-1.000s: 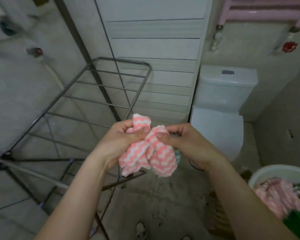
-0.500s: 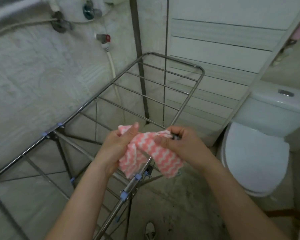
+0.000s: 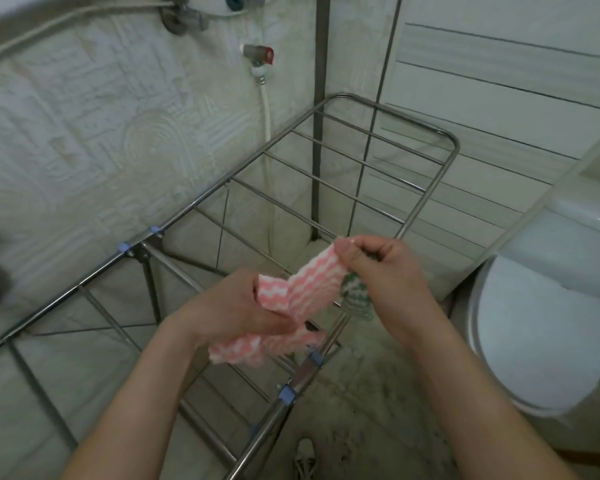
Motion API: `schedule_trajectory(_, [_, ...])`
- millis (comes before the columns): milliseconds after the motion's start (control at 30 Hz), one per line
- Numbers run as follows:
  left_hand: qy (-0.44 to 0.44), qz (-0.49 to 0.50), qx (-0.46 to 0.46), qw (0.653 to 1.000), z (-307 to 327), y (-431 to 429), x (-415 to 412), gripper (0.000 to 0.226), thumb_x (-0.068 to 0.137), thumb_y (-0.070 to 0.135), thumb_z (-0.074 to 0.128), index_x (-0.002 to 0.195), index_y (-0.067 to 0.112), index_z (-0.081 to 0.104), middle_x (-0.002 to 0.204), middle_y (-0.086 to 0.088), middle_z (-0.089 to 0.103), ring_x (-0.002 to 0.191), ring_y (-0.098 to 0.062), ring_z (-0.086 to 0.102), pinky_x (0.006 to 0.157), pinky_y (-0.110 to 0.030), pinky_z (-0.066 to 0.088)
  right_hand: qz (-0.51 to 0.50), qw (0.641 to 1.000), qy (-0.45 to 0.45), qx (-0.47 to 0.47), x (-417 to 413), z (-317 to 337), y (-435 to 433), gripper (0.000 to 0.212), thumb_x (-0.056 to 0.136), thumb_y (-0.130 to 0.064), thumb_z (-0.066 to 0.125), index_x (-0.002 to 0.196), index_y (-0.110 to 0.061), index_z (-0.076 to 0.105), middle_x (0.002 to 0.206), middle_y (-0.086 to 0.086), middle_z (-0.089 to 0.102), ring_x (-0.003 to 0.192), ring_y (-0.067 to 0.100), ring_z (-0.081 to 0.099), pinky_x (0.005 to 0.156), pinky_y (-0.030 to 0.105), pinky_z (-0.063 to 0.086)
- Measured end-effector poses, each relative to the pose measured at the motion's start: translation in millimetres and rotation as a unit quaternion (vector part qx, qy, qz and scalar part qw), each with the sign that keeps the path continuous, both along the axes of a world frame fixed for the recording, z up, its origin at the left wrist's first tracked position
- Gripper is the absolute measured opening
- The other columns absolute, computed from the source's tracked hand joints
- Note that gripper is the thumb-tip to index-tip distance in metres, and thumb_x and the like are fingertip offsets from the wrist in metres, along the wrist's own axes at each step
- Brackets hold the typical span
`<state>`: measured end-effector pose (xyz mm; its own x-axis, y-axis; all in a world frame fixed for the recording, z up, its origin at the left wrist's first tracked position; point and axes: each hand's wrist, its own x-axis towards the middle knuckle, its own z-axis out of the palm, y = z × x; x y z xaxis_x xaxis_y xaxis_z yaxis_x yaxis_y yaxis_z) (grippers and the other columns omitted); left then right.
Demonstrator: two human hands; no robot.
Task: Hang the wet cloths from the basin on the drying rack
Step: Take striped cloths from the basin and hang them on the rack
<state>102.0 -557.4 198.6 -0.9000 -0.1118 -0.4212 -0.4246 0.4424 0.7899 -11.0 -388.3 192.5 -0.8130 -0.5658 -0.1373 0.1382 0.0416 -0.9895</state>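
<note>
While the tiled wall (image 3: 84, 140) fills the left and back of the view, a steel drying rack (image 3: 326, 174) stands open in front of it, its thin rails running across between two long side bars with blue plastic clips. To the right sits a white toilet (image 3: 541, 327) with its lid down, close to the rack's far corner. Below lies a stained concrete floor (image 3: 378, 393). On the wall above the rack are a tap with a red cap (image 3: 260, 57) and a pale hose (image 3: 267, 133) dropping from it behind the rails.

Both bare forearms reach in from the bottom edge. Between them, over the rack's near side bar, is a pink-and-white zigzag cloth (image 3: 305, 289), partly bunched and not yet laid on any rail. The right hand (image 3: 385, 271) is closed on the cloth's upper end, thumb and fingers pinching it, with a bit of green-patterned fabric (image 3: 355, 299) showing under its palm. The left hand (image 3: 236, 310) is clamped on the lower part, and the cloth's loose end hangs out beneath its fingers.
</note>
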Motion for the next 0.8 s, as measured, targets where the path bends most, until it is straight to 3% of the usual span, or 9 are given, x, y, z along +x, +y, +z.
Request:
schedule_trajectory(133, [0.045, 0.103, -0.014, 0.994, -15.3, -18.6, 4.5, 0.023, 0.080, 0.007, 0.066, 0.087, 0.029, 0.068, 0.080, 0.018, 0.073, 0.074, 0.002, 0.068, 0.062, -0.011, 0.047, -0.032, 0.996, -0.061, -0.049, -4.2, 4.9, -8.1, 0.029, 0.091, -0.022, 0.060, 0.064, -0.019, 0.070, 0.070, 0.006, 0.069, 0.068, 0.020, 0.066, 0.066, 0.035, 0.057])
schedule_trajectory(233, [0.044, 0.137, 0.006, 0.990, -26.1, -32.1, 6.2, 0.033, 0.080, -0.003, 0.063, 0.087, 0.029, 0.070, 0.084, 0.014, 0.074, 0.076, 0.001, 0.068, 0.068, -0.016, 0.049, -0.043, 0.998, -0.012, -0.045, -9.3, 5.1, -11.5, 0.026, 0.091, -0.024, 0.060, 0.067, -0.020, 0.070, 0.071, 0.005, 0.066, 0.070, 0.018, 0.062, 0.069, 0.034, 0.053])
schedule_trajectory(333, [0.033, 0.157, -0.039, 0.986, -41.0, -44.6, 10.0, 0.020, 0.084, 0.011, 0.066, 0.084, 0.030, 0.072, 0.086, 0.010, 0.074, 0.084, -0.006, 0.068, 0.078, -0.023, 0.052, 0.007, 0.997, 0.076, 0.018, -15.4, 11.3, -8.0, 0.022, 0.090, -0.027, 0.059, 0.080, -0.010, 0.070, 0.075, 0.005, 0.067, 0.074, 0.016, 0.062, 0.075, 0.033, 0.050])
schedule_trajectory(433, [0.085, 0.204, -0.025, 0.975, -36.7, -41.5, -3.3, 0.016, 0.089, 0.037, 0.057, 0.086, 0.033, 0.072, 0.085, 0.003, 0.073, 0.081, -0.029, 0.067, 0.070, -0.029, 0.050, 0.123, 0.980, 0.121, 0.094, -17.4, 16.4, -6.8, 0.023, 0.092, -0.026, 0.056, 0.084, -0.011, 0.071, 0.071, -0.006, 0.069, 0.069, 0.000, 0.064, 0.069, 0.016, 0.047])
schedule_trajectory(500, [0.112, 0.149, -0.005, 0.983, -27.6, -28.6, -24.0, 0.014, 0.088, 0.046, 0.055, 0.093, 0.041, 0.068, 0.089, 0.009, 0.072, 0.073, -0.022, 0.066, 0.068, -0.029, 0.053, 0.163, 0.972, 0.134, 0.107, -17.3, 17.4, -9.2, 0.019, 0.091, -0.023, 0.057, 0.087, -0.012, 0.072, 0.076, -0.001, 0.070, 0.071, 0.004, 0.065, 0.063, 0.013, 0.050])
schedule_trajectory(567, [0.105, 0.020, 0.005, 0.994, -17.2, -8.9, -43.0, 0.016, 0.087, 0.043, 0.058, 0.101, 0.051, 0.059, 0.094, 0.031, 0.064, 0.078, 0.007, 0.062, 0.071, -0.016, 0.051, 0.178, 0.959, 0.178, 0.130, -20.1, 17.0, -10.2, 0.017, 0.091, -0.023, 0.059, 0.087, -0.015, 0.073, 0.083, 0.000, 0.071, 0.079, 0.010, 0.067, 0.073, 0.020, 0.054])
schedule_trajectory(633, [0.072, -0.084, 0.026, 0.993, -11.5, 1.9, -53.7, 0.023, 0.088, 0.032, 0.062, 0.092, 0.055, 0.057, 0.085, 0.043, 0.059, 0.081, 0.021, 0.056, 0.068, -0.007, 0.046, 0.189, 0.952, 0.195, 0.140, -22.8, 17.8, -9.5, 0.017, 0.091, -0.023, 0.060, 0.086, -0.014, 0.073, 0.084, 0.001, 0.072, 0.083, 0.013, 0.067, 0.079, 0.027, 0.052])
schedule_trajectory(733, [0.025, -0.146, 0.042, 0.988, -21.6, -2.6, -55.7, 0.024, 0.089, 0.018, 0.062, 0.088, 0.040, 0.068, 0.091, 0.016, 0.071, 0.088, -0.005, 0.066, 0.080, -0.028, 0.054, 0.165, 0.945, 0.232, 0.165, -28.1, 16.9, -3.2, 0.023, 0.093, -0.025, 0.058, 0.083, -0.008, 0.070, 0.077, 0.010, 0.067, 0.075, 0.025, 0.062, 0.071, 0.037, 0.050])
schedule_trajectory(800, [0.014, -0.102, 0.040, 0.994, -27.0, -11.1, -48.7, 0.010, 0.086, 0.022, 0.066, 0.094, 0.024, 0.072, 0.092, -0.001, 0.073, 0.089, -0.023, 0.068, 0.085, -0.036, 0.055, 0.135, 0.900, 0.332, 0.247, -30.7, 14.3, 2.0, 0.026, 0.095, -0.032, 0.055, 0.081, -0.013, 0.067, 0.063, 0.006, 0.060, 0.059, 0.022, 0.054, 0.062, 0.039, 0.048])
